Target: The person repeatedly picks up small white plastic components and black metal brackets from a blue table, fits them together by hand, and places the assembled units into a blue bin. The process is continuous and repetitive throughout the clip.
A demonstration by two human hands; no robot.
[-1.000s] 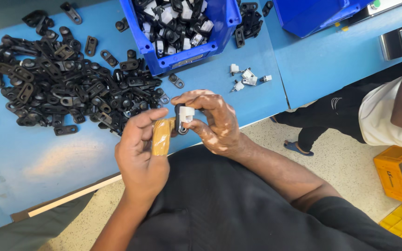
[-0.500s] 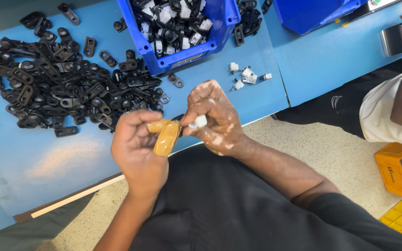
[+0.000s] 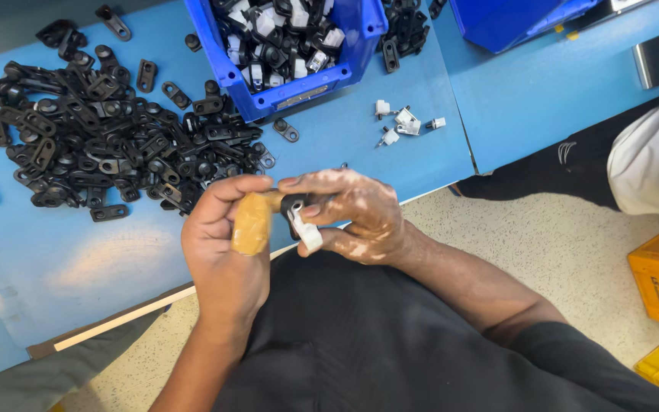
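A: What is the left hand (image 3: 226, 252) doing?

B: It is closed around a rounded tan wooden tool handle (image 3: 252, 223), just in front of the blue plastic bin (image 3: 360, 46) and out past the near edge of the blue table (image 3: 78, 267).

A: And the right hand (image 3: 352, 217)?

B: Its fingers pinch a small part made of a black plastic piece and a white plastic clip (image 3: 303, 221), touching the tip of the handle.

A: Has anything changed in the last second?

B: Yes. A second ago the white clip stood upright between the fingertips with the tool held apart from it. Now the two hands have come together, and the clip hangs tilted below the right thumb. I judge that the tool is now pressing or seating the pieces together, though the joint itself is hidden by the fingers.

A: What else is near the bin?

B: To its left spreads a large heap of loose black plastic brackets (image 3: 108, 141). To its right lie a few small white clips (image 3: 402, 122), well apart from both hands. The bin itself holds mixed black-and-white parts.
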